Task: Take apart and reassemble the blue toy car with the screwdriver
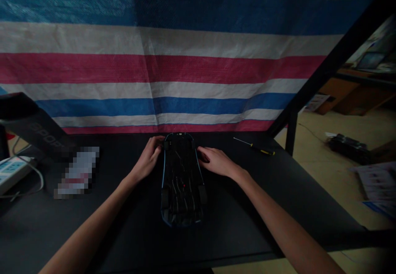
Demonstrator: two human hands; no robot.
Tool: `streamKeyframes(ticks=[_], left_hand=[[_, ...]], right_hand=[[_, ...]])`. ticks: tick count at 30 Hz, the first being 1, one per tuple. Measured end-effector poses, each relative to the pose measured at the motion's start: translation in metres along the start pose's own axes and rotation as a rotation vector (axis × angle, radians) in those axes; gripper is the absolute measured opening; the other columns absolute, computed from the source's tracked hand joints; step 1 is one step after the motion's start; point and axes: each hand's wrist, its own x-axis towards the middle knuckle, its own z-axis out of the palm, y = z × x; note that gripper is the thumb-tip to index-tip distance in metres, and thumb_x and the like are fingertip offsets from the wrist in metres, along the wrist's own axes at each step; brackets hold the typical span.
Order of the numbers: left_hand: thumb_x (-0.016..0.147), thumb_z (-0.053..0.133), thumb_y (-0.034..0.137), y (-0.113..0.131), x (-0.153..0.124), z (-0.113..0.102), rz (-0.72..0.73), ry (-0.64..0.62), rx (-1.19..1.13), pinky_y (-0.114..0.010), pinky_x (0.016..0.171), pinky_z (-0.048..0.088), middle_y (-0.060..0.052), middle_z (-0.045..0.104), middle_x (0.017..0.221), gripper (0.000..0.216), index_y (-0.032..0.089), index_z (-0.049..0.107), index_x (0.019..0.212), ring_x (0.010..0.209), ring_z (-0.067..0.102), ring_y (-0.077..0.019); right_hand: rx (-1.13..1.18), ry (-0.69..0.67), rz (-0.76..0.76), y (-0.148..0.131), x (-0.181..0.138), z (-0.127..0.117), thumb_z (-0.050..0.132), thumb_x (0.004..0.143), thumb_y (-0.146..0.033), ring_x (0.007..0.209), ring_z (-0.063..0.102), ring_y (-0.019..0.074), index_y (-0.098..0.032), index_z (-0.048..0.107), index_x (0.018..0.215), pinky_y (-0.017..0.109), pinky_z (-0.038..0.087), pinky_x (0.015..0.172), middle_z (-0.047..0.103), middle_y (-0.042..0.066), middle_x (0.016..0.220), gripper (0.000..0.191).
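Observation:
A toy car lies upside down on the black table, its dark underside, wheels and thin blue body edges facing up. At its far left side, my left hand has its fingers bent against the body near a wheel. My right hand grips the opposite side, with the fingertips partly hidden at the car's edge. To the right of that hand lies a screwdriver with a yellow and black handle, its thin shaft pointing away to the left.
On the left of the black table are a white power strip with a cable, a dark box-like object and a blurred-out flat item. A striped tarp hangs behind. A slanted black frame bar stands at right.

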Motion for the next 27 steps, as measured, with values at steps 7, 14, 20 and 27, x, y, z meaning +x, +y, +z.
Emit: streamKeyframes(ticks=[7, 14, 20, 27], left_hand=[[0.104, 0.056, 0.05, 0.027, -0.005, 0.002, -0.114, -0.188, -0.317, -0.047, 0.116, 0.05, -0.01, 0.05, 0.165, 0.065, 0.029, 0.038, 0.163, 0.137, 0.06, -0.0311], [0.1, 0.065, 0.048, 0.032, -0.008, 0.004, -0.142, -0.229, -0.341, -0.05, 0.114, 0.052, -0.012, 0.054, 0.162, 0.063, 0.028, 0.048, 0.158, 0.139, 0.059, -0.0341], [0.102, 0.063, 0.05, 0.024, -0.006, 0.003, -0.062, -0.225, -0.256, -0.055, 0.131, 0.033, -0.009, 0.051, 0.164, 0.053, 0.031, 0.057, 0.151, 0.155, 0.044, -0.0334], [0.103, 0.059, 0.051, 0.027, -0.006, 0.001, -0.033, -0.231, -0.179, -0.058, 0.136, 0.017, -0.009, 0.051, 0.163, 0.042, 0.031, 0.066, 0.14, 0.164, 0.028, -0.0335]], right_hand=[[0.064, 0.057, -0.034, -0.004, -0.001, -0.002, 0.063, 0.099, -0.021, 0.081, 0.063, 0.0162, -0.024, 0.066, 0.107, 0.027, 0.041, 0.069, 0.071, 0.002, 0.1, 0.009], [0.194, 0.33, -0.031, 0.001, 0.001, -0.005, 0.05, 0.107, -0.027, 0.089, 0.067, 0.0179, -0.025, 0.062, 0.117, 0.031, 0.052, 0.084, 0.07, 0.004, 0.109, 0.016], [0.271, 0.725, -0.028, -0.007, 0.0, -0.016, 0.05, 0.11, -0.036, 0.101, 0.069, 0.0218, -0.024, 0.056, 0.123, 0.039, 0.057, 0.095, 0.068, 0.009, 0.118, 0.018], [0.32, 1.126, -0.209, -0.029, -0.014, -0.025, 0.054, 0.108, -0.028, 0.104, 0.07, 0.0233, -0.026, 0.054, 0.127, 0.042, 0.061, 0.089, 0.065, 0.01, 0.116, 0.019]])
